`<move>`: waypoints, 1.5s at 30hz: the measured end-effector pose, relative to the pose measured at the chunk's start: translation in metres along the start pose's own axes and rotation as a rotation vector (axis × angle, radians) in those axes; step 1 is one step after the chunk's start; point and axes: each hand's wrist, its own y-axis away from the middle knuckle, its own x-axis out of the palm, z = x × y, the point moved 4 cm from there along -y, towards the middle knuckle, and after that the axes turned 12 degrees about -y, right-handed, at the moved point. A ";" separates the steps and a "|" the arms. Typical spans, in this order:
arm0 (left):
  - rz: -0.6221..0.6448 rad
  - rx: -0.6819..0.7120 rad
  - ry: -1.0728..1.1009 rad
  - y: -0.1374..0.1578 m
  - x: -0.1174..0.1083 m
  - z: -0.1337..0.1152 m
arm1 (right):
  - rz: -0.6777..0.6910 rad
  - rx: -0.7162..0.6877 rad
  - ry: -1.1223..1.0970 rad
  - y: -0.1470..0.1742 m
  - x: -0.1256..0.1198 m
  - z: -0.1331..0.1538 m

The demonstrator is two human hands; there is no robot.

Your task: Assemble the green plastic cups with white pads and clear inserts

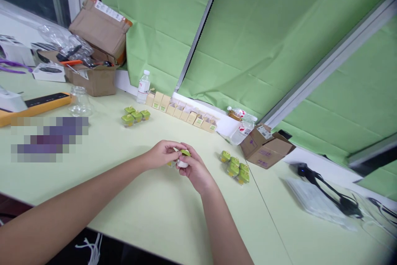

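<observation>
My left hand (161,154) and my right hand (196,170) meet over the middle of the table, fingers closed round one small item (183,163) with a green top and a white lower part. Fingers cover much of it, so its exact kind does not show. Just left of it a bit of something clear and yellowish peeks out under my left fingers. Small clear pots with green tops stand in two groups: one group (135,116) beyond my left hand, another group (235,166) to the right of my right hand.
Small tan boxes (185,113) line the wall, between a water bottle (143,87) and more bottles (243,130) lying down. Cardboard boxes (93,79) stand at the back left, one carton (266,146) at the right. A glass jar (80,101), an orange power strip (46,106) and cables (328,192) lie around.
</observation>
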 end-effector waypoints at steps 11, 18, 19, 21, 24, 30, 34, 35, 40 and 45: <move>-0.091 -0.063 0.086 -0.003 -0.005 0.003 | 0.001 -0.044 0.065 0.003 0.004 0.003; -0.291 -0.093 0.028 -0.008 -0.019 0.007 | -0.011 -0.071 0.042 0.005 0.007 0.007; -0.328 -0.111 0.038 -0.008 -0.022 0.009 | -0.010 -0.071 0.043 0.005 0.006 0.008; -0.374 -0.159 0.086 -0.010 -0.025 0.014 | 0.000 -0.061 0.054 0.005 0.005 0.009; -0.396 -0.210 0.122 -0.012 -0.028 0.019 | -0.013 -0.064 0.093 0.003 -0.001 0.010; -0.471 -0.229 0.079 -0.014 -0.037 0.022 | -0.324 -0.261 0.399 -0.010 -0.036 0.013; -0.475 -0.241 0.065 -0.014 -0.039 0.025 | -0.498 -0.348 0.945 -0.015 -0.054 0.010; -0.470 -0.242 0.062 -0.014 -0.038 0.026 | -0.502 -0.343 1.046 -0.016 -0.056 0.009; -0.463 -0.249 0.053 -0.014 -0.036 0.024 | -0.473 -0.247 1.218 -0.012 -0.059 0.012; -0.460 -0.255 0.047 -0.013 -0.036 0.026 | -0.458 -0.179 1.156 -0.007 -0.061 0.022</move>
